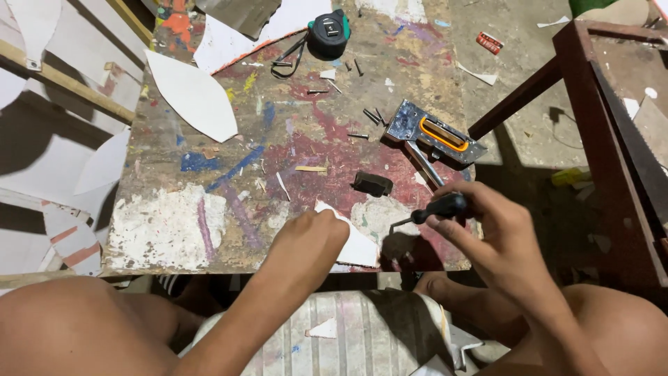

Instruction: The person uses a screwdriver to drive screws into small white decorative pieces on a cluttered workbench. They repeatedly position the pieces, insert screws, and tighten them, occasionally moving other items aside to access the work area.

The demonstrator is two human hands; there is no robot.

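Observation:
My left hand [306, 240] presses on a small white cut piece [356, 245] at the front edge of a paint-stained wooden board [278, 153]. My right hand [494, 237] grips a black-handled screwdriver [435, 209], its thin metal tip pointing down and left toward the white piece. A metal staple gun [431, 138] with an orange handle lies just beyond my right hand. A small black block [372, 183] rests between the staple gun and my left hand.
A leaf-shaped white cutout [191, 94] lies at the board's left. A black tape measure [328, 33] sits at the far edge, with loose nails [372, 115] scattered near it. A dark red wooden frame [612, 104] stands at the right. White scraps [76, 230] cover the floor left.

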